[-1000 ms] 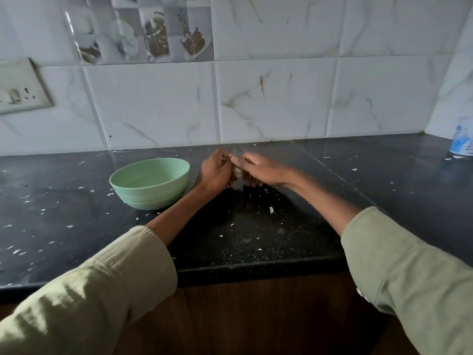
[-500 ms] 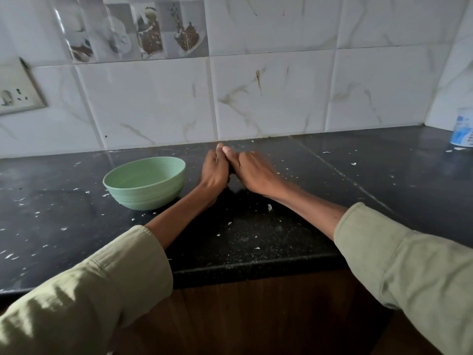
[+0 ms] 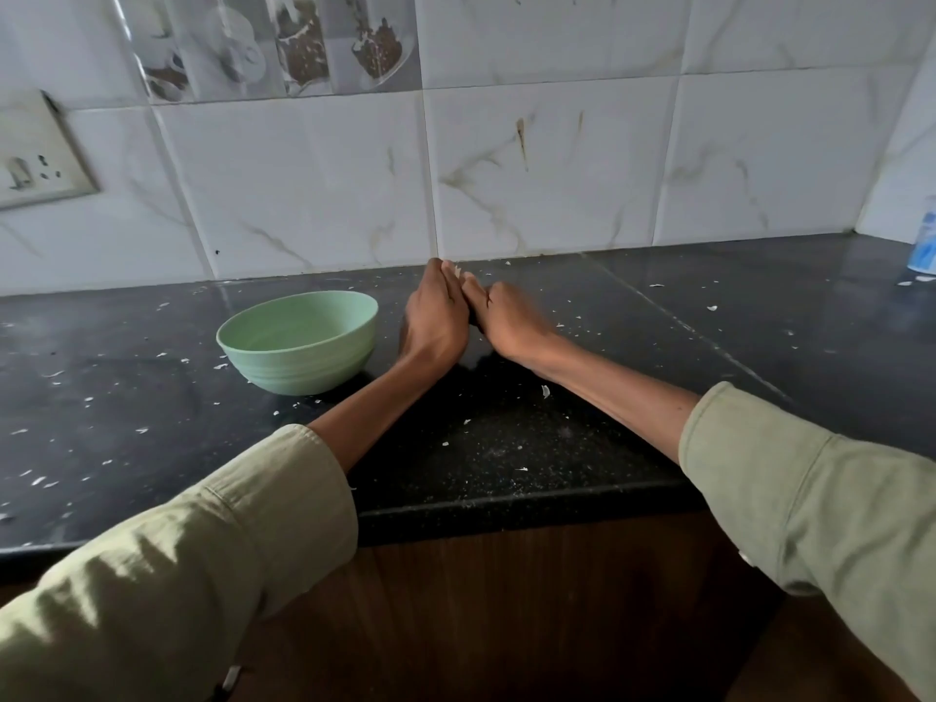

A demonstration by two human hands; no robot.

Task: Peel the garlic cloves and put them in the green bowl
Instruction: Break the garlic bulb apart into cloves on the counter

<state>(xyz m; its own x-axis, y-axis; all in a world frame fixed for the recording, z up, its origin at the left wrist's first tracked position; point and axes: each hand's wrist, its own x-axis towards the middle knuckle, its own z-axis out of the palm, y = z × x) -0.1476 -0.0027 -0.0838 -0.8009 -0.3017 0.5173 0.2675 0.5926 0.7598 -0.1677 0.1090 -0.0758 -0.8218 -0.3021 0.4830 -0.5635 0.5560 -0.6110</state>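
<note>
The garlic clove itself is almost wholly hidden: only a pale sliver (image 3: 457,270) shows between the fingertips where the two hands meet, near the back of the desk (image 3: 506,448). The left hand (image 3: 435,316) and the right hand (image 3: 511,319) are pressed together, thumbs touching, backs to the camera. Both look curled in around something small, so I judge they pinch a clove, though the grip cannot be seen plainly.

At 9 o'clock from the hands, just beside the left wrist, stands the green bowl (image 3: 299,342). The part of its inside that shows holds no clove; the bottom nearest the camera is hidden by the rim. So, by my reading, peeling is under way and little or nothing has been dropped in.

Outward from there, white flecks of garlic skin (image 3: 545,391) lie scattered across the dark desk, most thickly at 6 o'clock and far out at 9 o'clock, which suggests a good deal of peeling. No unpeeled cloves are in sight, so how many remain I cannot tell.
</note>
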